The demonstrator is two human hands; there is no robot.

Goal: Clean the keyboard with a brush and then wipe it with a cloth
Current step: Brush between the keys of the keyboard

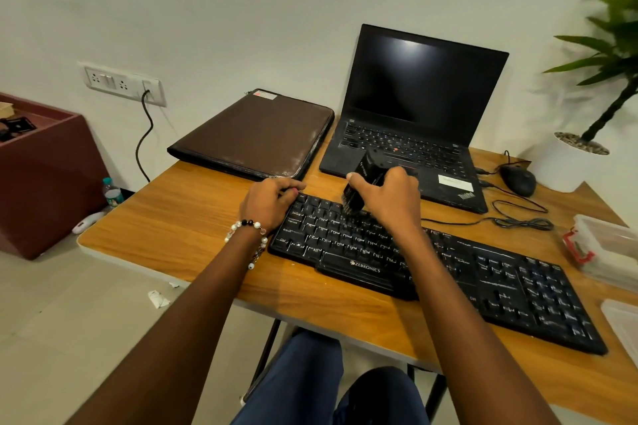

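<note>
The right hand (388, 195) grips a black brush (362, 183), its bristles down on the upper key rows of the black keyboard (431, 272) just below the thumb. The left hand (271, 198) rests with curled fingers on the keyboard's far left corner. Beyond the right hand sits an open laptop (414, 114); beyond the left hand lies a brown folder (255, 134) on the wooden table (179, 217).

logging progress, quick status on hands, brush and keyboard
Left hand gripping keyboard's top-left corner. Right hand holds brush, bristles down on upper key rows. No cloth visible. Nothing blocking.
</note>
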